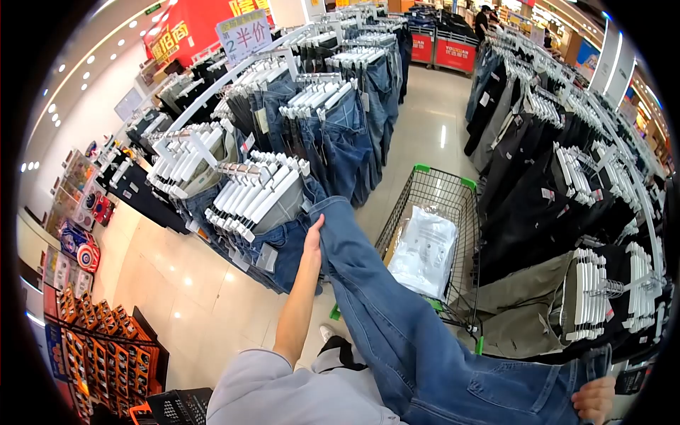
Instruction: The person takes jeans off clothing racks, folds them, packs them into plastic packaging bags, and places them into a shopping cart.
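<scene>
A pair of blue jeans (418, 326) stretches across in front of me, from the hanging rack on the left to the lower right. My left hand (314, 235) grips the hem end of a leg, fingers mostly behind the denim. At the lower right my right hand (595, 399) is closed round the waistband end. Just beyond my left hand hang more blue jeans (287, 248) on white hangers (258, 195). Under the stretched jeans stands a shopping cart (464, 185) with green corners, holding clear plastic-wrapped white packages (425, 251).
Dark trousers (524, 163) hang on a long rack along the right, with olive trousers (524, 304) nearer me. A tiled aisle (439, 120) runs ahead between the racks toward a red-fronted bin (455, 55) and a person (483, 23). An orange-packaged goods stand (106, 347) is at lower left.
</scene>
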A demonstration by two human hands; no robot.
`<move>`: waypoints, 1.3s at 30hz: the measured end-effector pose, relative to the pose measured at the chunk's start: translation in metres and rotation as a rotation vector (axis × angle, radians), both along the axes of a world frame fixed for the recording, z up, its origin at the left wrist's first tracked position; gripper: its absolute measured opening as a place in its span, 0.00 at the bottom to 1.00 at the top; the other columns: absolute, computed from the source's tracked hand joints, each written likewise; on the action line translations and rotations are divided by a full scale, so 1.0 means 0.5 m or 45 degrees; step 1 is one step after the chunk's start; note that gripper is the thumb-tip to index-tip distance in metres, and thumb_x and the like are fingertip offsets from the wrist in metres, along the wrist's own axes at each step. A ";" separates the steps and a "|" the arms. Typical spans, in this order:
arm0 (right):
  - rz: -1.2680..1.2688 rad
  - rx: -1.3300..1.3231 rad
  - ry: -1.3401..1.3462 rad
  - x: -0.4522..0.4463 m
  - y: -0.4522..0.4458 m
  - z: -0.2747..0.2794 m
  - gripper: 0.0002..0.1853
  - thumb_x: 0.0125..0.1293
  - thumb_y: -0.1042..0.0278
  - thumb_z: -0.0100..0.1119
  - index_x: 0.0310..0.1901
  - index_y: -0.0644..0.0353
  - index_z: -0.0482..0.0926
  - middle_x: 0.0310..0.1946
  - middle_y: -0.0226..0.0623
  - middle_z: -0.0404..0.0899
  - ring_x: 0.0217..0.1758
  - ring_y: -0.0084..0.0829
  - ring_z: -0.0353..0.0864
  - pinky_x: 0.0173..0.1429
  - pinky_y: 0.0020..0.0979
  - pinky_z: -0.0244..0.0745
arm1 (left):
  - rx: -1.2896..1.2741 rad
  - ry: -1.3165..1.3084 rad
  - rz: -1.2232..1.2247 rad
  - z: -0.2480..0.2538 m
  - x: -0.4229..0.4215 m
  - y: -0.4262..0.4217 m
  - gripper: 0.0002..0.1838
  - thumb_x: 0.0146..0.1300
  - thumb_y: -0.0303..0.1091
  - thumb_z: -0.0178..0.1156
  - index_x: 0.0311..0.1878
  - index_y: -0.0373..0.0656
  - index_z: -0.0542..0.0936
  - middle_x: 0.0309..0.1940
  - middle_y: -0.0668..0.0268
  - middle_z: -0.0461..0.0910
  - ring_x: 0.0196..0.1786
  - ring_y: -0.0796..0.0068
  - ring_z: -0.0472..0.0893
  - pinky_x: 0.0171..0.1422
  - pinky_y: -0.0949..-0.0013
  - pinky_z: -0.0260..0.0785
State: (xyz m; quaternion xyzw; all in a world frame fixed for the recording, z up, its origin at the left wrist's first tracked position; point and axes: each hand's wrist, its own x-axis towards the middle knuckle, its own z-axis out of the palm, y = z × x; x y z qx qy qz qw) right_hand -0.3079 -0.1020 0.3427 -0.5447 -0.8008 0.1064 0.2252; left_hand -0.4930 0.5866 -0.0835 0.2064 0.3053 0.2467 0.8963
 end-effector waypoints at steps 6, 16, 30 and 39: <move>-0.505 1.792 0.194 0.079 0.278 -0.403 0.13 0.45 0.63 0.63 0.15 0.49 0.67 0.13 0.29 0.74 0.18 0.26 0.72 0.25 0.30 0.61 | 0.456 0.000 0.084 0.352 0.076 -0.278 0.20 0.77 0.39 0.59 0.64 0.35 0.77 0.58 0.55 0.83 0.59 0.60 0.83 0.65 0.58 0.76; -0.110 0.714 -0.217 -0.004 0.671 -0.168 0.26 0.41 0.50 0.79 0.23 0.55 0.68 0.19 0.29 0.65 0.20 0.32 0.73 0.24 0.32 0.65 | 0.762 -0.480 -0.376 0.468 -0.007 -0.471 0.19 0.78 0.34 0.54 0.65 0.33 0.76 0.57 0.64 0.82 0.57 0.79 0.79 0.65 0.72 0.70; -0.250 1.019 -0.260 -0.104 0.778 -0.127 0.33 0.41 0.41 0.79 0.37 0.61 0.77 0.36 0.38 0.79 0.39 0.42 0.81 0.48 0.40 0.76 | 1.649 -0.231 -0.394 0.590 -0.114 -0.389 0.42 0.42 0.31 0.86 0.62 0.31 0.78 0.56 0.58 0.84 0.58 0.71 0.83 0.66 0.66 0.73; -0.175 0.812 0.032 -0.122 0.799 -0.133 0.49 0.47 0.39 0.82 0.64 0.65 0.72 0.57 0.46 0.80 0.57 0.49 0.82 0.62 0.44 0.78 | 1.272 -0.276 -0.169 0.525 -0.101 -0.337 0.16 0.65 0.19 0.67 0.56 0.32 0.81 0.50 0.64 0.87 0.51 0.80 0.82 0.62 0.71 0.73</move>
